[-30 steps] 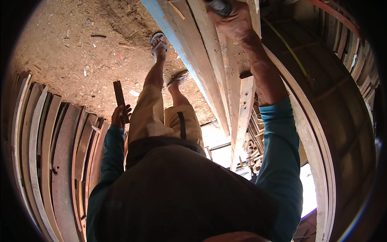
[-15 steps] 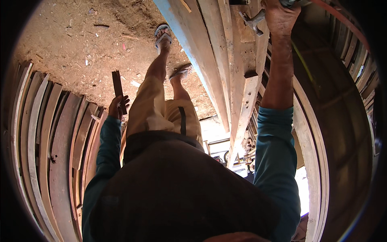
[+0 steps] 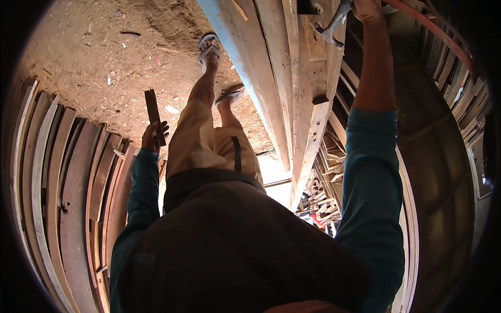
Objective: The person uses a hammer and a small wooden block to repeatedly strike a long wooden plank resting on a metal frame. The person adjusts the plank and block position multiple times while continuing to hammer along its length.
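My left hand (image 3: 151,136) is closed around a short dark strip of wood (image 3: 152,112), which points up past the fingers at my side. At the upper right, my right hand (image 3: 368,11) grips a claw hammer (image 3: 327,35); its metal head hangs to the left of the fist, close over the long wooden planks (image 3: 279,68). The top of the right hand and part of the hammer's handle are cut off by the picture's edge. A dark block-like piece (image 3: 320,98) sits at the end of one beam next to the planks.
Upright boards (image 3: 78,182) stand in a row on the left. Wood chips and scraps litter the dirt floor (image 3: 115,62), where my sandalled feet (image 3: 210,49) stand. A reddish bar (image 3: 438,34) crosses the upper right, near a large dark panel (image 3: 433,156). Scrap wood (image 3: 323,203) lies heaped behind the beams.
My right hand has moved up and slightly right, partly out of the picture, with the hammer in it. The left hand still holds the wood strip, almost unmoved.
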A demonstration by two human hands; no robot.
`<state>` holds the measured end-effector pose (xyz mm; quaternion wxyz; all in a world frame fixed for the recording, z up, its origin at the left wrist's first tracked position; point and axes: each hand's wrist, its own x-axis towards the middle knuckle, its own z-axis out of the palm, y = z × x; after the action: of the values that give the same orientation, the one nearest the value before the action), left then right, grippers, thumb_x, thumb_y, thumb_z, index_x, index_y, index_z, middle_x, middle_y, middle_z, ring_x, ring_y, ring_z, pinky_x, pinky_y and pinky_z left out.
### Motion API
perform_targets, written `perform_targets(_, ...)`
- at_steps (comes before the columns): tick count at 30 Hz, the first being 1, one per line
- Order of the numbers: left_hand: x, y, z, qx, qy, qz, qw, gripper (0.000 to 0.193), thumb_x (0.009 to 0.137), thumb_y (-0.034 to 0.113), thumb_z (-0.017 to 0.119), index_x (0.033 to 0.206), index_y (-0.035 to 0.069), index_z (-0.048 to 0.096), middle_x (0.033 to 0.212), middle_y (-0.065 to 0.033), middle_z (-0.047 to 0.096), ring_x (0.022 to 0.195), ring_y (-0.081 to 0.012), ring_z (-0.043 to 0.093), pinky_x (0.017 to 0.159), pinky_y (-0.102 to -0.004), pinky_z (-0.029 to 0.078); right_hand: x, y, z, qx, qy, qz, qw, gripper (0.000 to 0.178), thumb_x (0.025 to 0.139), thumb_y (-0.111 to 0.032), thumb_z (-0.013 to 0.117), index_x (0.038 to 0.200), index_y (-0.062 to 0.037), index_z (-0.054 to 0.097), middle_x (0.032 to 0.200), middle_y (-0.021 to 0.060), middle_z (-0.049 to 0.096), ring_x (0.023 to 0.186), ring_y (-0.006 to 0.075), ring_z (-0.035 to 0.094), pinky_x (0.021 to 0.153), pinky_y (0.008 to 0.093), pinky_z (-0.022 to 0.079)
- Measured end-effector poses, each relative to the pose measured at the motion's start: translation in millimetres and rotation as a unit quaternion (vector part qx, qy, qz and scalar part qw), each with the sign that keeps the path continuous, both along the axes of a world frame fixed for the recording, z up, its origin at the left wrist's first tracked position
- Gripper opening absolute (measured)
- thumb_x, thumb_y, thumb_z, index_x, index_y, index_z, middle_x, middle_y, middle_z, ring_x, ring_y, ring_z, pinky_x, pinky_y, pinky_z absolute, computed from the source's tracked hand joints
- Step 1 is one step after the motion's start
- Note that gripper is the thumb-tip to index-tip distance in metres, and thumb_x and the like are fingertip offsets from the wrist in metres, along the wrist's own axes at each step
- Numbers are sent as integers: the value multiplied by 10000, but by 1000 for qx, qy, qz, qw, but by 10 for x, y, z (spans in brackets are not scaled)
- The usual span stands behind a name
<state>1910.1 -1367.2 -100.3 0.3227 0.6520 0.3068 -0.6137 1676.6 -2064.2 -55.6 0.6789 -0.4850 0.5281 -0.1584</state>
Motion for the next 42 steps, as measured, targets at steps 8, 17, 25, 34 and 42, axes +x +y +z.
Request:
perform_targets(8,-10,386,89,18,-21,57,998,655,919,428,677,1383,8,486,1295,-172,629,1201,-332,604,1058,-511,443,129,-206,-368,67,36,74,994,245,926,-203,732,757,-193,556,583,-105,394,444,43,352,422,237,268)
perform_targets(17,-161,926,385,39,-30,64,997,667,898,435,698,1368,12,487,1305,-165,623,1204,-321,601,1047,-515,444,-176,846,574,-327,353,67,874,388,876,-344,770,808,25,670,728,80,699,666,134,628,680,349,516)
perform_targets(25,-232,1121,111,1,7,5,1000,637,896,443,710,1333,22,513,1217,-128,651,1136,-280,623,976,-455,495,-1505,2400,913,-222,236,115,939,266,879,-161,803,1068,-33,665,694,-24,574,658,82,555,618,252,460)
perform_targets(34,-415,876,145,-33,-20,-46,998,663,886,444,724,1335,7,505,1244,-160,644,1162,-303,617,1042,-495,477,-1998,3052,355,146,-141,-94,975,391,905,-86,661,1272,-4,550,1064,126,649,1151,289,642,955,437,540)
perform_targets(42,-662,1194,126,-35,-25,10,999,591,911,392,710,1322,20,506,1209,-146,652,1110,-296,630,987,-490,498,-1667,2790,372,207,62,-346,913,316,912,-314,727,1020,-35,623,752,87,631,581,178,587,557,293,511)
